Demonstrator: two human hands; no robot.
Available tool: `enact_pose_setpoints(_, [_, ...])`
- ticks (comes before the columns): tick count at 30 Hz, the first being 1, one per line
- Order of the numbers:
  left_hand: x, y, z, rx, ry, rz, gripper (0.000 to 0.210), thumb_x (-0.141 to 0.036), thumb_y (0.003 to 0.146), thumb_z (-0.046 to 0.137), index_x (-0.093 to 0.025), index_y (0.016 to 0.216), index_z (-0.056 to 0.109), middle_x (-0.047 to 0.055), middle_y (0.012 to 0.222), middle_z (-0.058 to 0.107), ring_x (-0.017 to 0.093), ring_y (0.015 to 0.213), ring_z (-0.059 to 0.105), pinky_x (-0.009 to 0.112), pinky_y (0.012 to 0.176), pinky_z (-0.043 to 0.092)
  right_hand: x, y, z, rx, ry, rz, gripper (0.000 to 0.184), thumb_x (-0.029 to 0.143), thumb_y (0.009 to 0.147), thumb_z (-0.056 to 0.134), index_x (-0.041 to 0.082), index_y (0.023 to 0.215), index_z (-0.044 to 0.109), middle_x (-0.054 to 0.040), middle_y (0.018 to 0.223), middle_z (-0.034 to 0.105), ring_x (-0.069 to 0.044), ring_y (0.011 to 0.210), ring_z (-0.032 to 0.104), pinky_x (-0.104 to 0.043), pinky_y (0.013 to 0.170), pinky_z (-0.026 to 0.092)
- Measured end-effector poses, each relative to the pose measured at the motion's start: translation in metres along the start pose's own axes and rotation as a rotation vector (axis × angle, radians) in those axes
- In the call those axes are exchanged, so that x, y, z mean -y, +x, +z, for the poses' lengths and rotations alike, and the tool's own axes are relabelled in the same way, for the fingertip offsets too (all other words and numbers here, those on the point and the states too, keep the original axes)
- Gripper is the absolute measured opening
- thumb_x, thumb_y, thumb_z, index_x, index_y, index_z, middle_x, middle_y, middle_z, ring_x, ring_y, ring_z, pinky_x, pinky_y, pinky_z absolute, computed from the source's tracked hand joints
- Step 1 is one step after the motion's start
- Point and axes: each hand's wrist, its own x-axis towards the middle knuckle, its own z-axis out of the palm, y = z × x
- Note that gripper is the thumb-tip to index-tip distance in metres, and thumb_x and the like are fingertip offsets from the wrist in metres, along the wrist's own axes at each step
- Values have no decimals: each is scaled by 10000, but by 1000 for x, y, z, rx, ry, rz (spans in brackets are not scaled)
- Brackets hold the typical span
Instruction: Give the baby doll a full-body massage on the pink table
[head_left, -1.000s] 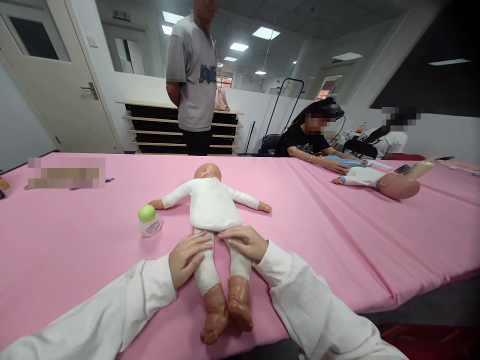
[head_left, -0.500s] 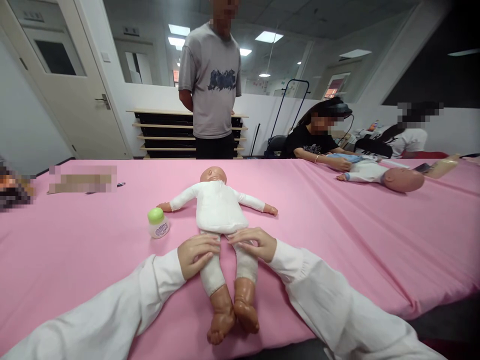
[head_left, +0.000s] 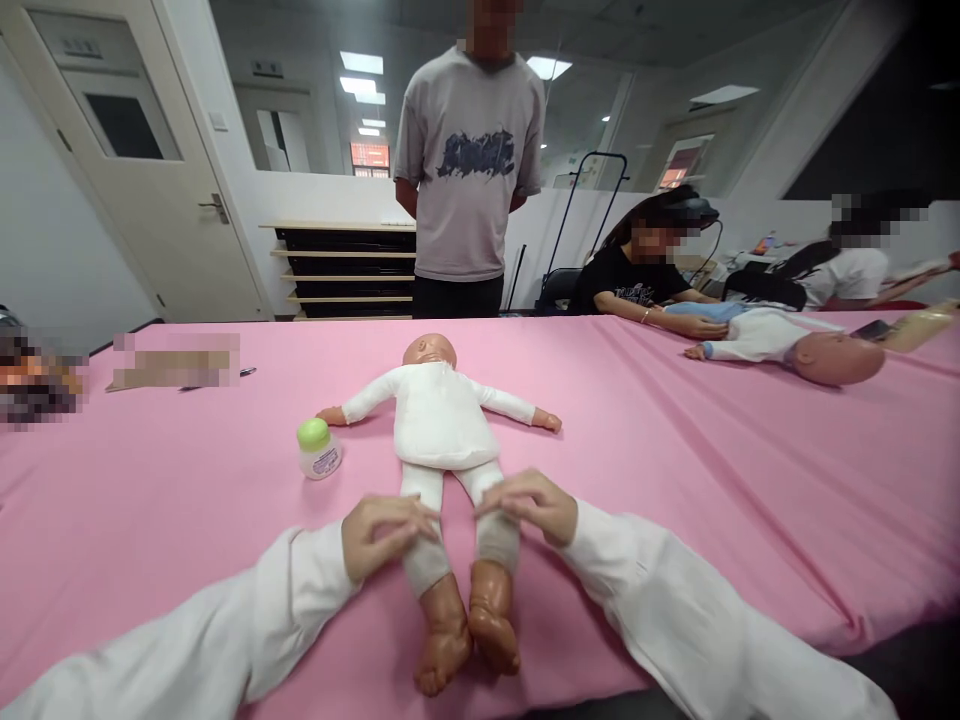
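Two hands cross the legs of one doll [head_left: 446, 420], which lies stretched out with its feet toward the worktop's [head_left: 637, 560] front edge. Left hand [head_left: 384, 533] and right hand [head_left: 537, 503] each have fingers extended, close together, clamped on nothing. Handling of the legs looks under way, with no sign of being finished; the jar [head_left: 321, 458] beside the doll's arm has its green lid [head_left: 313, 433] on. Motion blur hides whether the fingertips press or hover. The doll's face cannot be made out, and a pixelated item [head_left: 176, 365] near the far left corner is unreadable.
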Motion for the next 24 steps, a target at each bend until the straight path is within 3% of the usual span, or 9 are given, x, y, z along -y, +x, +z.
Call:
enact_pose_setpoints(1, [7, 10, 0, -57, 21, 0, 339, -292, 888, 332, -169, 883, 648, 57, 908, 677, 159, 992, 580, 322, 932, 417, -7, 9, -1, -92, -34, 11, 418, 417, 877, 340, 157, 914, 665, -81, 880, 683, -148, 841, 628, -282, 793, 474])
enact_pose_setpoints(3, [21, 25, 4, -109, 134, 37, 339, -305, 884, 337, -168, 916, 645, 67, 963, 663, 167, 1024, 558, 332, 921, 423, -24, 23, 1, -126, -151, -8, 392, 415, 868, 365, 164, 921, 660, -78, 923, 676, -155, 897, 612, -301, 832, 460])
enact_pose_setpoints(8, [22, 7, 22, 72, 445, 42, 355, -360, 875, 334, -252, 1132, 553, 51, 1280, 477, 250, 1245, 346, 539, 1030, 192, -39, 8, 26, 21, -502, -109, 393, 391, 867, 343, 209, 1141, 559, -88, 1217, 537, -209, 1192, 419, -455, 1014, 258])
enact_pose_setpoints(12, [-7, -30, 22, 144, 320, 49, 425, -415, 826, 436, -268, 1223, 470, 53, 1271, 487, 241, 1230, 374, 524, 1050, 156, -13, -27, 37, 95, -470, -87, 382, 346, 879, 321, 246, 1200, 502, -70, 1307, 448, -212, 1261, 331, -514, 1052, 89])
enact_pose_setpoints(15, [-21, -31, 12, 149, 61, 49, 288, -340, 855, 402, -243, 1013, 622, 37, 1066, 634, 187, 1092, 523, 397, 1017, 318, 9, -33, 28, 118, -198, -60, 372, 371, 885, 324, 229, 1145, 549, -72, 1141, 594, -174, 1105, 516, -427, 1040, 241])
enact_pose_setpoints(17, [-19, -10, 3, 15, -22, -1, 322, -295, 878, 342, -208, 926, 648, 42, 981, 664, 165, 1016, 571, 338, 948, 408, 15, -18, 15, 4, -62, -4, 355, 360, 888, 328, 227, 1102, 578, -54, 997, 661, -141, 939, 607, -333, 939, 399])
enact_pose_setpoints(18, [-14, 7, -1, -125, 22, -45, 328, -298, 877, 339, -199, 925, 648, 51, 1065, 631, 172, 1058, 543, 338, 941, 416, 13, -3, 8, -130, -65, 21, 328, 355, 873, 372, 230, 1088, 585, -48, 986, 663, -142, 925, 611, -309, 898, 434])
enact_pose_setpoints(21, [12, 71, -11, -439, 263, -184, 319, -282, 835, 404, -176, 1077, 582, 64, 1195, 552, 197, 1195, 420, 391, 1029, 319, -7, 55, -10, -504, -201, 91, 394, 332, 831, 445, 224, 1207, 490, -47, 1239, 520, -172, 1164, 460, -346, 1011, 338])
enact_pose_setpoints(24, [44, 124, -16, -418, 461, -302, 423, -185, 824, 353, -117, 1227, 462, 90, 1321, 425, 188, 1271, 309, 383, 1071, 248, -44, 110, -15, -564, -339, 193, 492, 264, 838, 378, 161, 1318, 344, -74, 1364, 366, -160, 1258, 338, -346, 1073, 240])
